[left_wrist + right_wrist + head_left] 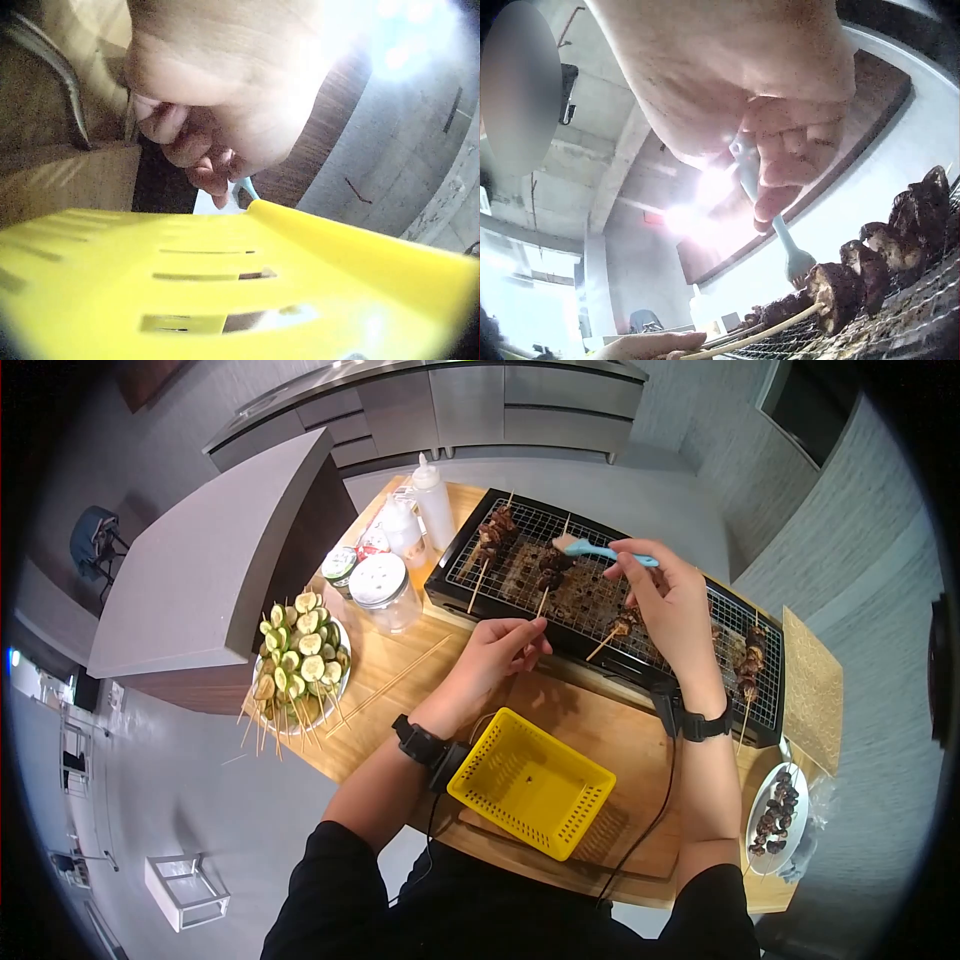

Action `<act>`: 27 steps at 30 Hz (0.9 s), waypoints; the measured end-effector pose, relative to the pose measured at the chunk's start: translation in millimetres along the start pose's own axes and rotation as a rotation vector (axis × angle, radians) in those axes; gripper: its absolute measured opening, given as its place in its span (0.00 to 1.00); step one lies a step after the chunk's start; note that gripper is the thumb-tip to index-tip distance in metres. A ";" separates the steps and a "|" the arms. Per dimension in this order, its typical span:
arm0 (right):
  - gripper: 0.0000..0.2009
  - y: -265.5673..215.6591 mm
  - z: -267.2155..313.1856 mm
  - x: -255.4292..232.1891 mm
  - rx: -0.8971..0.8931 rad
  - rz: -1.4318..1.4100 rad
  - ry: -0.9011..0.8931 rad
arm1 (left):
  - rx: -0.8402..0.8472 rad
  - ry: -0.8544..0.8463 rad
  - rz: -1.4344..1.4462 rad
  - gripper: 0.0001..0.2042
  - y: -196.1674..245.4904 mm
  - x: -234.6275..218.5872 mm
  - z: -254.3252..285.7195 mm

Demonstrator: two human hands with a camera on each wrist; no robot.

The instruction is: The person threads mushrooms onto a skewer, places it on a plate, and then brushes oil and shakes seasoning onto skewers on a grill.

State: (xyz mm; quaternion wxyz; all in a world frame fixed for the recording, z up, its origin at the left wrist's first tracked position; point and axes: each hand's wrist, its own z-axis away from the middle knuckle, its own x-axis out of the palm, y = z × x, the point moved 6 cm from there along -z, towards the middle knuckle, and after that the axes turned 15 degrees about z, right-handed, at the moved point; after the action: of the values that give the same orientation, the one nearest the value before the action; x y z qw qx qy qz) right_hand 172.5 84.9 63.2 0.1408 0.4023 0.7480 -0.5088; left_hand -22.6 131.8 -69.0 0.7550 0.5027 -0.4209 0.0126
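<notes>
My right hand (668,595) grips the handle of a light-blue basting brush (605,551) above the grill (520,582). The brush's pale bristles come close over a skewer of dark grilled meat (552,567) on the wire grate. At the grill's near edge, my left hand (497,648) pinches the bare wooden end of that skewer between thumb and fingers. From the right wrist, the brush (787,244) reaches down to the meat pieces (836,294). The left wrist view shows curled fingers (196,150), with the skewer hidden behind the hand.
More meat skewers lie on the grate. A yellow basket (530,785) sits on a wooden board (640,760) close to my body. Zucchini skewers (305,650) fill a left-hand plate; a lidded jar (385,595) and squeeze bottles (432,505) stand behind. Another plate (760,800) holds meat skewers at right.
</notes>
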 end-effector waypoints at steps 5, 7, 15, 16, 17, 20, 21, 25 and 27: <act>0.10 2.9 -0.5 -0.3 0.001 0.024 0.015 | -0.012 -0.011 -0.024 0.16 0.6 -0.4 0.1; 0.11 5.0 -0.5 -0.4 -0.003 0.052 -0.019 | -0.012 -0.011 -0.019 0.16 0.4 -0.8 0.2; 0.11 1.4 2.4 -3.7 0.035 0.088 -0.077 | -0.007 -0.013 -0.011 0.15 -0.9 -1.4 -1.2; 0.11 1.1 2.7 -4.6 0.050 0.068 -0.066 | -0.006 -0.010 -0.009 0.15 -0.9 -1.4 -1.3; 0.11 0.8 2.9 -5.9 0.066 0.049 -0.055 | -0.007 -0.012 -0.008 0.15 -0.9 -1.1 -1.2; 0.11 -1.6 2.6 -5.4 0.045 0.094 -0.075 | -0.007 -0.019 -0.008 0.15 -1.3 -2.0 -1.6; 0.11 -1.5 2.5 -5.9 0.049 0.095 -0.072 | -0.008 -0.021 -0.010 0.15 -1.3 -2.1 -1.7; 0.12 -2.8 2.6 -7.7 0.042 0.105 -0.039 | -0.009 -0.006 -0.009 0.15 -2.1 -1.6 -1.2; 0.12 -1.4 2.3 -5.6 0.010 0.087 -0.020 | -0.007 -0.012 -0.013 0.15 -2.1 -2.0 -1.6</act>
State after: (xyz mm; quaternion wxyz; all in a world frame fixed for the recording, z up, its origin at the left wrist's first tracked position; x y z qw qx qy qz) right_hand 174.5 80.1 66.6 0.1680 0.4299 0.7258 -0.5101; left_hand -22.0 132.8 -72.0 0.7544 0.5026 -0.4223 0.0033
